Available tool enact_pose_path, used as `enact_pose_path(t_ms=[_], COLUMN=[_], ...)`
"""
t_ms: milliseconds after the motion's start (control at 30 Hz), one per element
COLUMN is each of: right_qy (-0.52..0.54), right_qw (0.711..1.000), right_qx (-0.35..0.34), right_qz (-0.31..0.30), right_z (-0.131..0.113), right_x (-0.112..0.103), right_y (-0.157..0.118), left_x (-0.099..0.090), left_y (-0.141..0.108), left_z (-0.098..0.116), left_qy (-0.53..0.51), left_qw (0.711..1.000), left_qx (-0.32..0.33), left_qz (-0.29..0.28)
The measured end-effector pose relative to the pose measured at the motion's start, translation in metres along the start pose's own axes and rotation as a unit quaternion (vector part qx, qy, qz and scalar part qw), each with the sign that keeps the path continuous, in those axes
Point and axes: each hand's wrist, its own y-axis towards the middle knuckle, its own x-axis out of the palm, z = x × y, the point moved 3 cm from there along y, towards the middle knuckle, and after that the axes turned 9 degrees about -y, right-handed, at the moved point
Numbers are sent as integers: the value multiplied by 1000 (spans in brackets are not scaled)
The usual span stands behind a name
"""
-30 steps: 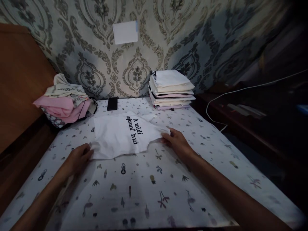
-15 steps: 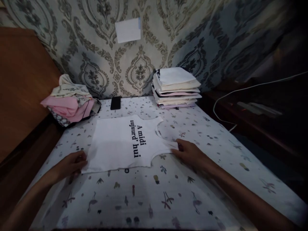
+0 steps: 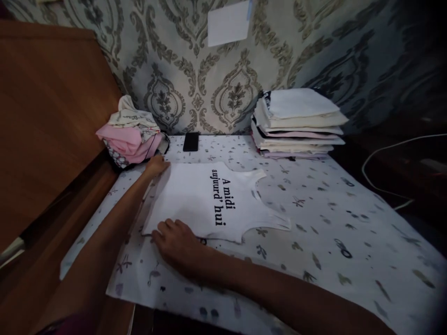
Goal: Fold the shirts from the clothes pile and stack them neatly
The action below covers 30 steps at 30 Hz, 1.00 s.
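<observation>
A white tank top point(image 3: 188, 200) lies flat on the bed cover, its neck and straps to the right and its hem to the left. Black letters reading "A midi aujuurd' hui" run across its chest. My left hand point(image 3: 157, 166) reaches to the far corner of the hem, fingers closed on the cloth. At the near corner of the hem, my right hand point(image 3: 179, 244) has its fingers bent and pressed together on the fabric; the fingertips are partly hidden.
A heap of crumpled clothes point(image 3: 131, 135) lies back left beside a brown wooden board point(image 3: 52, 116). A black phone point(image 3: 191, 142) rests near the wall. Folded clothes point(image 3: 300, 123) are stacked back right. A white cable point(image 3: 370, 163) hangs beyond the patterned cover point(image 3: 328, 223).
My left hand has gone from the near hem corner to the far one. My right hand has left the strap and come over to the near hem corner. The view has shifted left.
</observation>
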Motion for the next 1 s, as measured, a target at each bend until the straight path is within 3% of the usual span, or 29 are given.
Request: enact_pose_path(t_ms=[100,200,300,400,467,533,633,700,800,900,1000], right_qy=[-7,32,127,315,383,386,346,313,217,88,30], right_qw=[1000,998,989,926,889,900,936,948,975,990,985], right_qx=[-5,8,73,197,233,193,64,19,42,105,162], right_qz=[-28,-55,-26,71,96,59,-32,-47,-20,-25,-46], right_z=[-5,6,23,39,40,33,18,19,39,72,104], right_x=[15,23,20,16,18,20,19,13,5,4,7], right_y=[27,39,41,36,32,29,24,18,3,-25,-65], left_x=[6,6,2,-2,-3,-4,-5,-3,14,48,75], left_y=[15,20,23,24,22,16,3,-10,-36,-64,-80], left_z=[-2,-2,-1,-1,-2,-3,1,8,23,27,20], left_qy=[5,-1,-8,1,18,41,74,94,105,91,124], left_qw=[1000,1000,1000,1000,999,997,994,989,973,953,945], left_qx=[-12,-2,7,21,38,58,81,109,198,289,302], left_qz=[3,-9,-8,-2,-1,-5,-7,18,61,19,-14])
